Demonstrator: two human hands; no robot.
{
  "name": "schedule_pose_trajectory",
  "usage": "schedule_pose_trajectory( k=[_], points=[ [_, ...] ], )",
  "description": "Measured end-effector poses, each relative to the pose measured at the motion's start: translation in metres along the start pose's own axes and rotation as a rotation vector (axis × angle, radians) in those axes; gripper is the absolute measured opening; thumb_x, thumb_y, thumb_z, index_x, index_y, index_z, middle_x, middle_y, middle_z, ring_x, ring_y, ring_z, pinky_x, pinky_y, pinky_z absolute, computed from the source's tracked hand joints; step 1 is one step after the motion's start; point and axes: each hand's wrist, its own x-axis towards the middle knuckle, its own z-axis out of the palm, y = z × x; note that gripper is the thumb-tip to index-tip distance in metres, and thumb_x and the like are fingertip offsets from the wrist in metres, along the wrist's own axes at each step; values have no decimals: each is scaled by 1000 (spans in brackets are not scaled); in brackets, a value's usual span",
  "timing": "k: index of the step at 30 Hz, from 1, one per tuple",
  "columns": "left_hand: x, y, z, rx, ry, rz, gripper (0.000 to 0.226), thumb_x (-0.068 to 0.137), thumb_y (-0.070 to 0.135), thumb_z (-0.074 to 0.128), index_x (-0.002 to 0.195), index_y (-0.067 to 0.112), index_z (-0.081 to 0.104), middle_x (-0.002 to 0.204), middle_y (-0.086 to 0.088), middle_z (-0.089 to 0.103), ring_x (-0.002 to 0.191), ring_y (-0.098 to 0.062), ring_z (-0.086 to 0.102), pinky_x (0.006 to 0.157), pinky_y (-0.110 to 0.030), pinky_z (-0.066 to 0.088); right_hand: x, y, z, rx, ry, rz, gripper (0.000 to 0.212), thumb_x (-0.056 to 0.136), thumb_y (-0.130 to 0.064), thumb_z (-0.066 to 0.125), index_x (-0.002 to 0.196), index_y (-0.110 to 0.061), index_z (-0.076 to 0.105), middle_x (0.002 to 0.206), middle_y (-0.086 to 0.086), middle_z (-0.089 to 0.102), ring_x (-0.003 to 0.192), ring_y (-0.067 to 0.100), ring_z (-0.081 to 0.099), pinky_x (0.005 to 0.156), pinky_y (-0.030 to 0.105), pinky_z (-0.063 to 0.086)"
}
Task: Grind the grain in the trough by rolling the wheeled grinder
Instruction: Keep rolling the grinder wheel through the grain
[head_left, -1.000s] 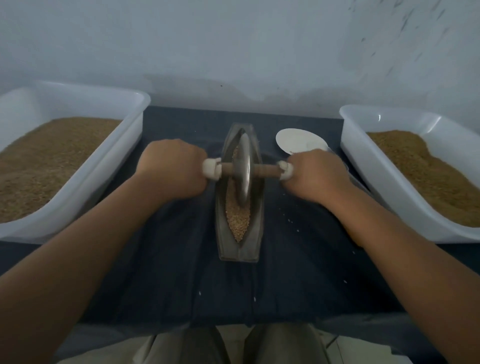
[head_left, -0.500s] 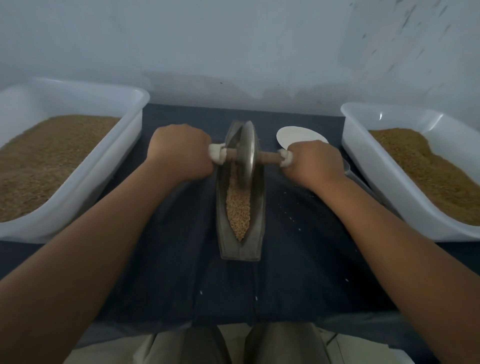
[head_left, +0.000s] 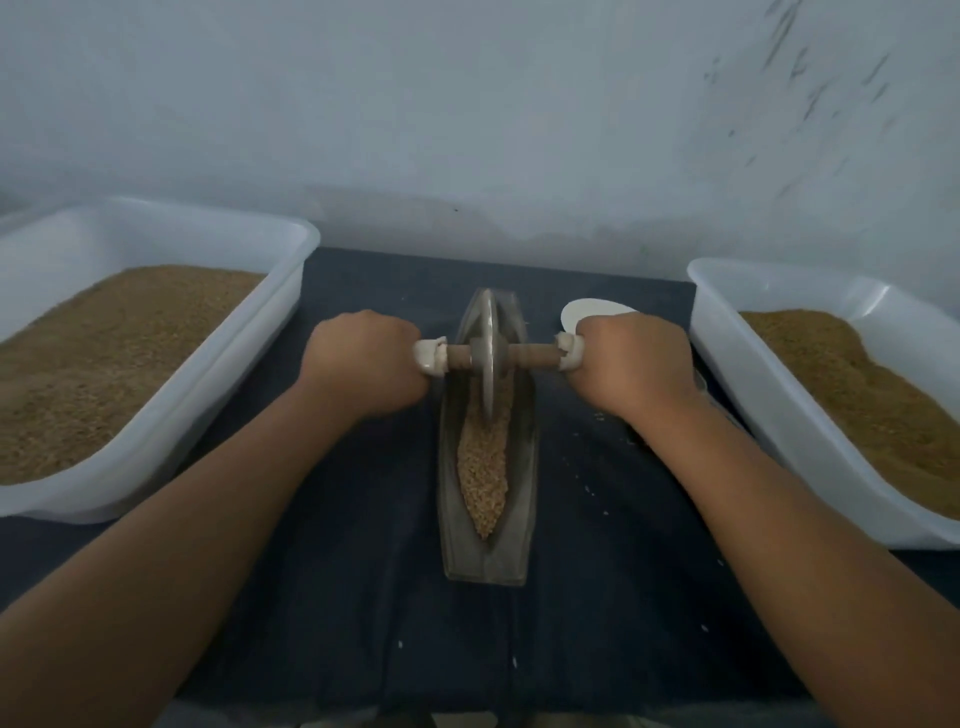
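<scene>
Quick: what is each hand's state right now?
Left hand: closed, holding the grinder by its left end.
Right hand: closed, holding the grinder by its right end.

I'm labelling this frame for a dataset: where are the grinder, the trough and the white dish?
grinder (head_left: 487, 327): head view, upper half of its wheel.
trough (head_left: 521, 499): head view, right wall.
dish (head_left: 592, 314): head view, its visible far part.
</scene>
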Motion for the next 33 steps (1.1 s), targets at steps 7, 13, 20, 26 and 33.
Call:
schedule_pose_trajectory(
  k=[7, 13, 20, 26, 33],
  points=[
    [-51, -10, -9, 58, 16, 138, 31, 80, 54, 62, 67, 33, 45, 60, 12, 52, 53, -10, 50, 52, -28, 40, -48, 8, -22, 137, -214, -57, 39, 75, -62, 36, 61, -28, 49, 55, -8, 52, 51, 6, 45, 48, 26, 29],
    [-44, -6, -10, 76, 56, 138, 32, 81, 57, 57, 66, 30, 46, 61, 10, 50, 54, -17, 52, 54, -28, 36, -51, 5, -10, 80, -129, -4, 51, 85, -67, 28, 66, -28, 54, 54, -9, 48, 50, 9, 39, 48, 25, 25],
    [5, 9, -21, 139, 12, 105, 23, 73, 50, 56, 70, 27, 55, 65, 8, 54, 55, -14, 47, 53, -27, 31, -19, 3, 18, 87, -153, 171, 46, 99, -60, 40, 81, -25, 65, 61, -9, 47, 58, 22, 45, 55, 31, 29],
    [-46, 1, -18, 149, 54, 154, 34, 80, 53, 63, 68, 33, 39, 62, 11, 49, 53, -9, 44, 51, -27, 29, -62, 11, -11, 177, -266, 33, 52, 78, -69, 23, 68, -29, 55, 61, -10, 58, 57, 8, 53, 50, 28, 31],
    [-32, -4, -1, 99, 67, 85, 36, 82, 55, 64, 66, 31, 42, 61, 11, 49, 51, -8, 42, 48, -25, 23, -40, 0, -4, 25, -103, 36, 44, 89, -63, 42, 64, -27, 47, 53, -10, 44, 48, 3, 31, 47, 23, 19]
  ],
)
